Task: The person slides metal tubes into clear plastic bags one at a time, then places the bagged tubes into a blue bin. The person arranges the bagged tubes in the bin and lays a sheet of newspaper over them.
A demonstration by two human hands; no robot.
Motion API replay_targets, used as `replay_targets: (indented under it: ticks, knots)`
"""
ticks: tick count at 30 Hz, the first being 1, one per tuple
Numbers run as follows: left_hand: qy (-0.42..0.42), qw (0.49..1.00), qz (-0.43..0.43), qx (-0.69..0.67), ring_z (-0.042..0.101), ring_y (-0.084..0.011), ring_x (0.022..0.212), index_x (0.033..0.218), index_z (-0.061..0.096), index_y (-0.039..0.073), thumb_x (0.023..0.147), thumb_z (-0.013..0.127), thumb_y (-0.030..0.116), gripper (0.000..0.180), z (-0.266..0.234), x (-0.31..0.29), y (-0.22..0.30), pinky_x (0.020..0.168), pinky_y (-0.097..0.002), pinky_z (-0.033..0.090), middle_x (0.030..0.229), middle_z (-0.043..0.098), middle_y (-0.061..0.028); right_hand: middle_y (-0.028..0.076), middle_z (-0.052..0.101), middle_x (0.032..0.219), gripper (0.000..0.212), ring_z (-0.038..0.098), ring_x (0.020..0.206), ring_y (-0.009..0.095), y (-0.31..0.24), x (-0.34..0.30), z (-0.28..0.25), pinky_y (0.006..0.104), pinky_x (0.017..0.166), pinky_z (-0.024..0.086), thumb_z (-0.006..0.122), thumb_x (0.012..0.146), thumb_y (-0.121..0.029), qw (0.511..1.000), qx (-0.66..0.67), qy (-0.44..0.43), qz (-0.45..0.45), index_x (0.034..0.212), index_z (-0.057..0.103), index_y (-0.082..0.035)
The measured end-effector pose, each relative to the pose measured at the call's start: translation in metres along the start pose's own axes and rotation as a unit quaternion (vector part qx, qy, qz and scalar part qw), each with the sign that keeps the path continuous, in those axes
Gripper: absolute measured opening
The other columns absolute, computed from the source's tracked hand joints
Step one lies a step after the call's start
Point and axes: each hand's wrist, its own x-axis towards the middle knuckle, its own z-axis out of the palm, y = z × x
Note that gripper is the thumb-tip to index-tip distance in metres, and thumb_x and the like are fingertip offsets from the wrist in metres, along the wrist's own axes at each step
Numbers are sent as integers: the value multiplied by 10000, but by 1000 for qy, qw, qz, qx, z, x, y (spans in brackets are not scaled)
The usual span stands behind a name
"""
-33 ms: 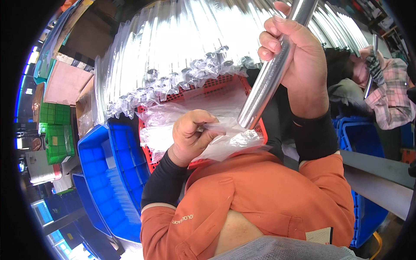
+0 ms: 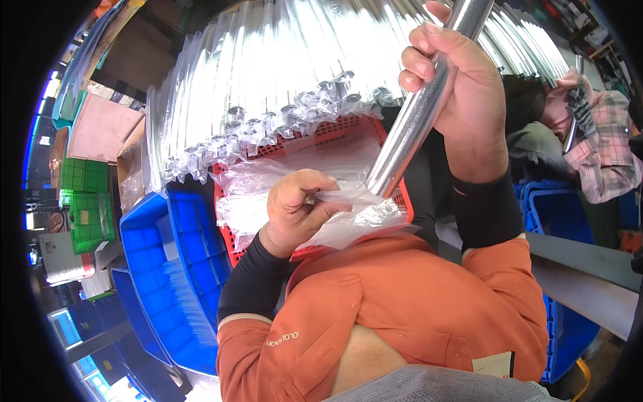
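My right hand (image 2: 465, 90) is wrapped round a shiny metal tube (image 2: 425, 110), which slants down toward the left. The tube's lower end is close by the edge of a thin clear plastic bag (image 2: 348, 195); whether they touch I cannot tell. Thumb and fingers of my left hand (image 2: 298, 208) pinch that bag. Beneath both hands, a red basket (image 2: 335, 130) holds a pile of clear plastic bags (image 2: 251, 194). Beyond it lie many bagged metal tubes (image 2: 268, 67) side by side, their ends toward me.
Blue crates (image 2: 144, 231) stand to the left, with green crates (image 2: 87, 218) and cardboard (image 2: 107, 127) farther out. Another blue crate (image 2: 559, 211) is at the right, near a grey metal beam (image 2: 583, 268). A co-worker in a plaid shirt (image 2: 609, 157) holds a thin tube (image 2: 571, 134).
The lower end of the metal tube in my right hand has shifted very slightly left, toward the bag. My left hand keeps its pinch in the same place.
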Motion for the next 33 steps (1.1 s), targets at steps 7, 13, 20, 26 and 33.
replay_targets:
  ticks: [7,13,20,26,33]
  knots:
    - [-32,985,-76,151,656,-227,748,956,656,47,722,809,180,310,0,15,13,679,-318,512,870,677,-97,93,533,758,423,550,591,169,38,-19,33,342,565,492,566,853,13,988,-32,27,-150,1233,388,-42]
    - [-28,975,-193,-103,643,-156,878,952,633,9,805,726,69,184,2,14,4,784,-283,505,987,694,-92,105,561,766,447,573,616,167,47,-32,23,322,581,499,579,868,18,980,-36,59,-188,1263,379,-36]
    - [-84,995,-2,49,598,-214,955,887,625,60,805,668,-23,125,-1,36,8,817,-312,485,1062,641,-119,96,579,741,464,576,581,160,22,-39,27,300,570,503,575,863,48,970,-170,23,-170,1277,375,-15]
    - [-68,991,80,77,555,-224,889,849,663,108,777,696,15,122,-5,51,25,774,-315,440,944,610,-40,135,567,733,415,591,614,179,25,-49,46,315,571,522,571,861,35,959,-77,-8,-274,1243,408,11]
    - [-92,964,197,151,567,-199,761,846,665,83,806,699,90,52,-10,83,39,693,-291,444,801,616,-42,160,560,978,263,532,766,179,-13,-47,38,315,738,482,488,942,-147,887,-152,-9,-436,1127,464,39]
